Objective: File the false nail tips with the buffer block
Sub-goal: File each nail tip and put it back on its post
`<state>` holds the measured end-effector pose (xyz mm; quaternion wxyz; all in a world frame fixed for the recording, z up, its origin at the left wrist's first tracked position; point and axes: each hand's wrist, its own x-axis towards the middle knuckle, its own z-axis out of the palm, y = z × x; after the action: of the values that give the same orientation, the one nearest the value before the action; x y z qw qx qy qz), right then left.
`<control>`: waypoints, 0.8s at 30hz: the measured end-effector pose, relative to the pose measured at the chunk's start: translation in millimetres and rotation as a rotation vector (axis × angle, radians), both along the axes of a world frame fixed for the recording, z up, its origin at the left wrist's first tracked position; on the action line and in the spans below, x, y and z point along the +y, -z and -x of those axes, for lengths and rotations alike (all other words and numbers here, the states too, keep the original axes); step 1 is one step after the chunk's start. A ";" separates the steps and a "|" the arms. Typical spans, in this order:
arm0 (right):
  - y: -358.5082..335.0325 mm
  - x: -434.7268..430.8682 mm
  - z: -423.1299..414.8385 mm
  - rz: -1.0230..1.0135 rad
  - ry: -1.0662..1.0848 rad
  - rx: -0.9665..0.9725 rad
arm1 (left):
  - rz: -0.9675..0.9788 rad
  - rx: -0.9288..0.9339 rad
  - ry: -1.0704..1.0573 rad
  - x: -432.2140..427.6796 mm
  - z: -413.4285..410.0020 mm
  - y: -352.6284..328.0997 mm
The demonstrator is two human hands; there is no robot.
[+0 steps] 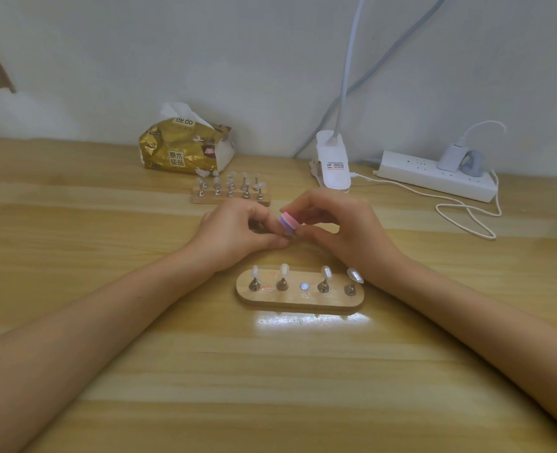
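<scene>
**Buffer block held between two hands above the near holder**

The right hand's [342, 230] fingertips [298, 220] were curled and pinched on the buffer block [287, 223], a small pink, purple and white striped piece held on edge just above the table [270, 371]. The left hand [234, 233] met it from the other side. Its fingers were curled inward and its thumb [275, 241] reached to just under the block; whether they pinched anything could not be told, as the spot was hidden.

Just in front of the hands lay a rounded wooden holder [300, 297]. Four metal stands stood on it, each bearing one of the false nail tips [283, 271], with a bare round metal disc [304, 286] in the middle between them. The rightmost tip leaned to the right.

Behind the hands sat a second wooden holder [231, 199] crowded with more tipped stands. Further back, against the wall, were a gold tissue pack [185, 145], a white clip lamp base [332, 161] and a white power strip [434, 174] with a charger plugged in and a looping white cable [466, 214].
</scene>
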<state>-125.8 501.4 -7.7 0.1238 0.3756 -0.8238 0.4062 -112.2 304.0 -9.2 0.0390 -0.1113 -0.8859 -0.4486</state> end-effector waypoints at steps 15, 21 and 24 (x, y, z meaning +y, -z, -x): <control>-1.1 3.4 2.1 -0.016 0.002 0.084 | -0.001 0.000 0.001 0.8 -1.0 -0.6; -0.1 3.6 2.6 -0.050 0.020 0.129 | 0.009 0.004 -0.003 0.7 0.7 0.9; 1.9 2.5 1.0 -0.089 -0.001 0.240 | 0.002 0.000 0.016 0.7 -0.1 0.7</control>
<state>-126.8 503.9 -9.6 0.2045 0.4271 -0.8200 0.3215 -112.2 304.7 -9.9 0.0352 -0.1182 -0.8855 -0.4479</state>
